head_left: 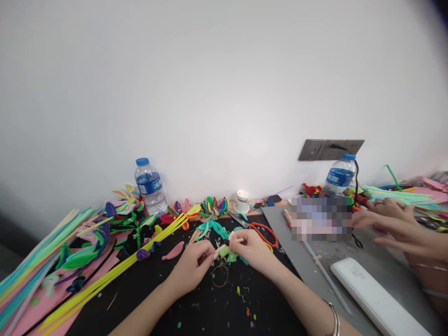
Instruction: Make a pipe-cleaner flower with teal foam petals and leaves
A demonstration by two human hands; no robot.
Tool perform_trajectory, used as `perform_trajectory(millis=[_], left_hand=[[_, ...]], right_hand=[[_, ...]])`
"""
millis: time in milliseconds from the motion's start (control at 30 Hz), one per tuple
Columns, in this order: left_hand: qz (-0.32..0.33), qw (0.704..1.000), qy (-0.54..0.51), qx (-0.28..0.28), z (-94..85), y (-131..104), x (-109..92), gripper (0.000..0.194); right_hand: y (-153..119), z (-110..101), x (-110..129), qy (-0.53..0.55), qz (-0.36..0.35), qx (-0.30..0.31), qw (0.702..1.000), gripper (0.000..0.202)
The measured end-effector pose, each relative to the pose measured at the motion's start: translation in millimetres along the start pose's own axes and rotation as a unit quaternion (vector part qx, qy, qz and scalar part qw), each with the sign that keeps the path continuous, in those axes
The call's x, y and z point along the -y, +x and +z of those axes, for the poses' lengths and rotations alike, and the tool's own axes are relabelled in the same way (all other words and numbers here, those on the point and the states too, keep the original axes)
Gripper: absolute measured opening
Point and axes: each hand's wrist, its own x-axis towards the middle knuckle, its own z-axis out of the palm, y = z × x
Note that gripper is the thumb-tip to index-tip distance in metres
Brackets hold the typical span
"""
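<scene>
My left hand and my right hand are close together over the black work surface. Both have fingers pinched on a short pale pipe cleaner, which is partly hidden by the fingertips. Just behind them lie teal looped pipe cleaners, and yellow-green fuzzy pieces show beneath the right fingers. A thin wire ring rests below the fingertips. Left of my left hand lies a pink pipe-cleaner petal. Orange-handled scissors lie behind my right hand.
Long yellow pipe cleaners and colourful bundles cover the left side. Water bottles and a white tub stand by the wall. At right, another person's hands are near a blurred screen and a white case.
</scene>
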Motion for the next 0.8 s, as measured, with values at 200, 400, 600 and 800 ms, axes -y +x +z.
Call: perform_trajectory(millis=[200,400,600,800], left_hand=[[-0.153,0.939,-0.285,0.12,-8.9,3.6,8.6,0.029],[-0.179,0.864,-0.43,0.19,-12.3,-0.4,14.2,0.023],[-0.197,0.831,-0.466,0.232,-14.1,-2.4,16.0,0.023],[-0.199,0.817,-0.493,0.223,-14.6,-1.6,15.5,0.022]], right_hand=[[4.7,-14.4,-2.6,-0.007,-0.096,-0.021,0.995,0.054],[-2.8,-14.1,7.1,-0.088,-0.247,0.019,0.965,0.037],[-7.1,-12.9,9.3,-0.167,-0.314,0.01,0.935,0.033],[-6.4,-13.6,7.2,-0.207,-0.331,0.043,0.919,0.016]])
